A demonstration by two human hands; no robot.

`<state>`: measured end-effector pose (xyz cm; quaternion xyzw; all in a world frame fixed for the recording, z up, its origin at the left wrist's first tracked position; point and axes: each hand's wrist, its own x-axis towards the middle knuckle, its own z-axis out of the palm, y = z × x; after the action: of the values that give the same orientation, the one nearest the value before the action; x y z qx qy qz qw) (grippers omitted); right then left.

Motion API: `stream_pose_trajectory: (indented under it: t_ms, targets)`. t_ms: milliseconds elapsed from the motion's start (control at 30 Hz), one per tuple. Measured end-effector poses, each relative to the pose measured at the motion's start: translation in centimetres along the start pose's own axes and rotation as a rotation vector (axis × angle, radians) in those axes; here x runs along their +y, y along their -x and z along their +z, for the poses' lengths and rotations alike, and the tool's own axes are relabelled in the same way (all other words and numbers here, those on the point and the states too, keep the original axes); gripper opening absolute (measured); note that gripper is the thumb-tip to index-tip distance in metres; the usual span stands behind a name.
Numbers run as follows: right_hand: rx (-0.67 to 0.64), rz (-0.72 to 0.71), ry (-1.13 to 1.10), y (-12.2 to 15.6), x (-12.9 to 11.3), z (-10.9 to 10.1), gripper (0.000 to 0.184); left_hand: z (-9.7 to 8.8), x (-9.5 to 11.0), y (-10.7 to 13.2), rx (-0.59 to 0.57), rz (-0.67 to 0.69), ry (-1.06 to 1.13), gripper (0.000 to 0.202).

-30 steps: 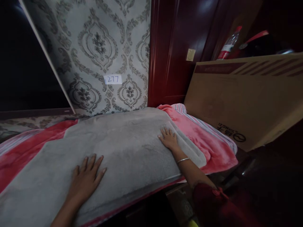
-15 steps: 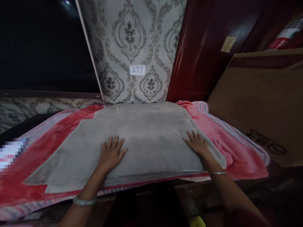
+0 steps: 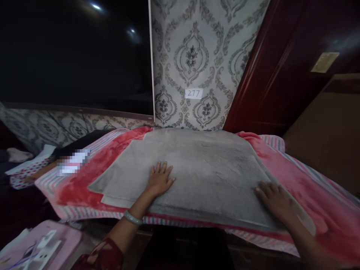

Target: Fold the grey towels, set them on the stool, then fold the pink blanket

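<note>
One grey plush cloth (image 3: 208, 180), in the head view, lies spread in layers over a red-and-pink plush blanket with striped borders (image 3: 81, 183). Palm down on its left part, the left hand (image 3: 160, 180) has its fingers spread and grips nothing; a pale round bangle (image 3: 132, 217) circles that wrist. Near its right edge rests the right hand (image 3: 275, 198), fingers extended and slightly parted, also gripping nothing. Behind, a white paper slip marked 277 (image 3: 194, 93) sits on grey damask-patterned wallpaper (image 3: 191, 33).

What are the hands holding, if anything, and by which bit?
Nothing is held. The left hand lies open on the gray cloth; the right hand rests on it too, near its right edge.
</note>
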<state>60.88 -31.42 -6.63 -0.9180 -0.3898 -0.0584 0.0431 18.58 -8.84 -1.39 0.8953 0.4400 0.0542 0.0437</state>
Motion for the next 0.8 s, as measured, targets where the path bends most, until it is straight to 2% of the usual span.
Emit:
stream_pose_trajectory:
  t_ms: [133,233,300,400,467,600,700,800]
  targets:
    - [-0.025,-0.134,-0.092,-1.6,-6.9,-2.4,0.069,-2.2,-1.0,-0.6,-0.084,0.022,0.061,0.062]
    - [-0.009,-0.218,-0.101,-2.1,-11.5,-3.0,0.065,-4.0,-3.0,-1.9,-0.021,-0.017,0.050,0.058]
    - [-0.013,-0.235,-0.078,-1.9,-13.3,-2.5,0.063,-4.4,-5.0,-2.9,0.013,-0.106,-0.001,0.059]
    - [-0.030,-0.237,-0.027,-1.3,-14.2,-1.3,0.063,-3.6,-7.8,-3.7,0.022,-0.253,-0.078,0.063]
    - [-0.030,-0.239,-0.009,-1.0,-14.1,-0.6,0.063,-2.5,-9.0,-3.8,0.039,-0.286,-0.117,0.066]
    - [-0.020,-0.241,-0.004,-1.1,-13.7,0.0,0.065,-1.2,-9.7,-3.7,0.057,-0.273,-0.125,0.067]
    - [-0.021,-0.240,-0.007,-1.2,-13.6,0.0,0.067,-1.4,-10.1,-3.4,0.041,-0.281,-0.121,0.068]
    - [-0.024,-0.243,-0.021,-1.1,-13.5,0.0,0.068,-1.9,-11.6,-2.4,0.028,-0.381,-0.116,0.072]
